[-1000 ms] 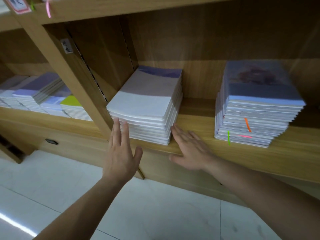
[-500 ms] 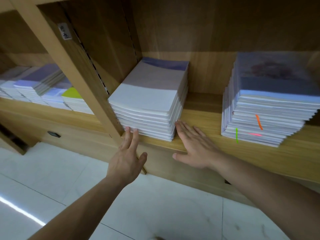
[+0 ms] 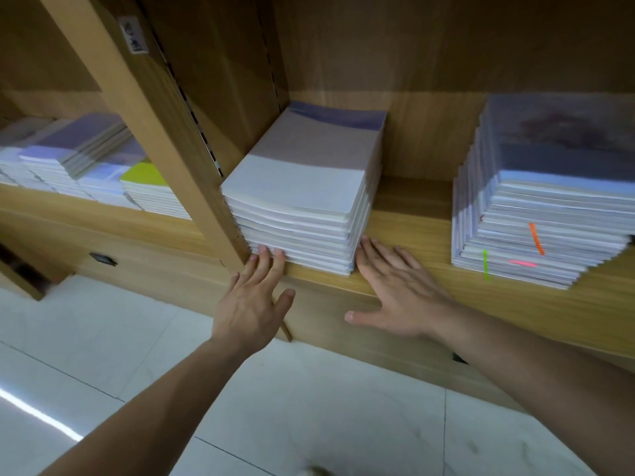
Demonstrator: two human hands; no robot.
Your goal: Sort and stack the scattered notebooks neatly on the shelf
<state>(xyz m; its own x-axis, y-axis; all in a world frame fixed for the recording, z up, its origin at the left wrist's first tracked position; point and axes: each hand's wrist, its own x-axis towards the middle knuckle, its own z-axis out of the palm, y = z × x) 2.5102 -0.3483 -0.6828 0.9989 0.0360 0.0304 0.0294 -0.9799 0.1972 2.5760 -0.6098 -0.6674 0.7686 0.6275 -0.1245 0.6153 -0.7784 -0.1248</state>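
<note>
1. Squaring step: both open, empty hands flank the white-and-lilac notebook stack [image 3: 302, 197] on the wooden shelf [image 3: 412, 231].
2. Left hand [image 3: 252, 304] fingertips touch its front; right hand [image 3: 395, 297] lies flat beside.
3. Next, likely pressing edges flush.

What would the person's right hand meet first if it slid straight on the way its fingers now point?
The right hand points up-left along the shelf; its fingertips would first meet the right side of the middle notebook stack, apparently almost touching.

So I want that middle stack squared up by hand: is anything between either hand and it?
Nothing visible. The left hand already has fingertips on the middle stack at its front edge; the right hand lies flat on the shelf board by its right corner.
</note>
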